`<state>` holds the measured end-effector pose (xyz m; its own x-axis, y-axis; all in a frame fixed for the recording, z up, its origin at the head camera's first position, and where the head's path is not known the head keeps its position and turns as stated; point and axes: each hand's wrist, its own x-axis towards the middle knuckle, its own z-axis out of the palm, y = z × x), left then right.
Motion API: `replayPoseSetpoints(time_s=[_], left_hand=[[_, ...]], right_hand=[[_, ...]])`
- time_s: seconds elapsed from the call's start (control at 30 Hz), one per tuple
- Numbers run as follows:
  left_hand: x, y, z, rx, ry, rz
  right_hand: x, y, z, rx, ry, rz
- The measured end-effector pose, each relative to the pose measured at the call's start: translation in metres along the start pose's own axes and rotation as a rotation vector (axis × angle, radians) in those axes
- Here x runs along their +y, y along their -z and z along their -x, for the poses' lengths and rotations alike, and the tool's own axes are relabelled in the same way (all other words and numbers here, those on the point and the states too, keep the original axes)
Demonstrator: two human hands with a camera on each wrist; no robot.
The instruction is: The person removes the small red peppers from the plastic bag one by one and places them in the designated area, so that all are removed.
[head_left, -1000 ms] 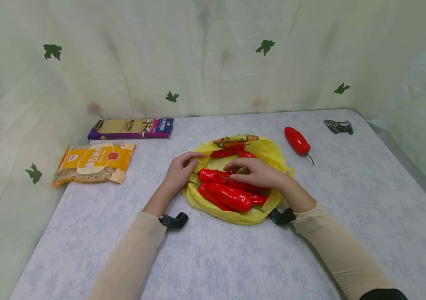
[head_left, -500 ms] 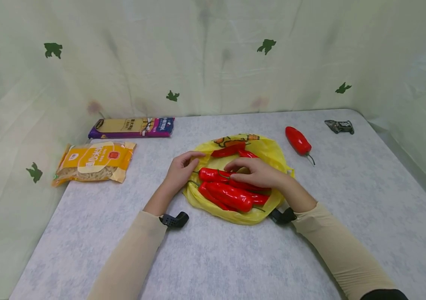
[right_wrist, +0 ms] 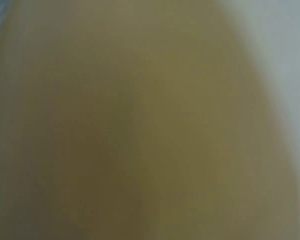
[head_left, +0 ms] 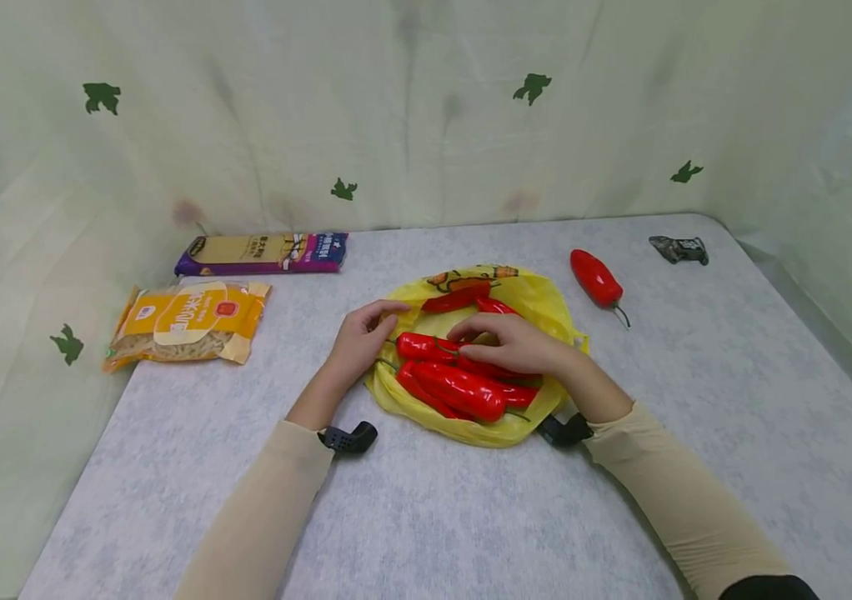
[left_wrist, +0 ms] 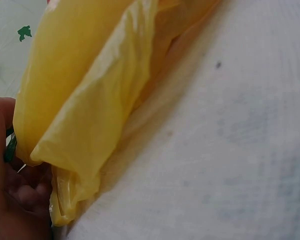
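Mottled pale counter (head_left: 411, 517), pale curtain (head_left: 426, 117) behind. Yellow bag (head_left: 548, 302) lies open mid-counter, red peppers (head_left: 463, 390) inside. Bag looks thin, light, floppy: take it by the rim. Peppers likely slick, firmish; hold mid-body. Left hand (head_left: 358, 340) pinches the bag's left edge; right hand (head_left: 518, 346) arches over the peppers (can't tell if it's gripping one).

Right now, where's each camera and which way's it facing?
Head: on head, facing forward and down at yellow bag with red peppers; left hand, right hand, sleeves show.
Left wrist: worn there, facing yellow bag's side and tabletop; left hand at left edge.
Right wrist: worn there; brownish blur, facing unclear, no hand discernible.
Shared, head and left wrist: yellow bag, left hand.
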<state>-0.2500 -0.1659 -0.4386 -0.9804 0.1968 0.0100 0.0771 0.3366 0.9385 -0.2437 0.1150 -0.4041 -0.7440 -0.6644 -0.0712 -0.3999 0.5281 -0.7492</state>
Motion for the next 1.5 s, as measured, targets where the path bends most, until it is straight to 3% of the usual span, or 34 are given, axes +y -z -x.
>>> replayPoseSetpoints(time_s=[0.43,0.73,0.93,1.17,1.5], left_hand=[[-0.0022,0.0001,0.0010,0.012,-0.051,-0.019],[0.0019,0.0004,0.0023,0.011,-0.043,-0.008],[-0.0043,0.0000,-0.0004,0.015,-0.053,-0.012],[-0.0042,-0.0001,-0.0001,0.021,-0.068,-0.027],[-0.0025,-0.0009,0.0009,0.025,-0.044,-0.021]], right_hand=[[-0.0019,0.0004,-0.0004,-0.004,-0.010,-0.006],[-0.0037,0.0013,0.0003,-0.008,-0.025,-0.013],[-0.0041,0.0017,0.0004,-0.014,-0.034,-0.017],[-0.0040,0.0017,0.0002,-0.015,-0.023,-0.022],[-0.0035,0.0017,0.0002,-0.032,0.004,0.007]])
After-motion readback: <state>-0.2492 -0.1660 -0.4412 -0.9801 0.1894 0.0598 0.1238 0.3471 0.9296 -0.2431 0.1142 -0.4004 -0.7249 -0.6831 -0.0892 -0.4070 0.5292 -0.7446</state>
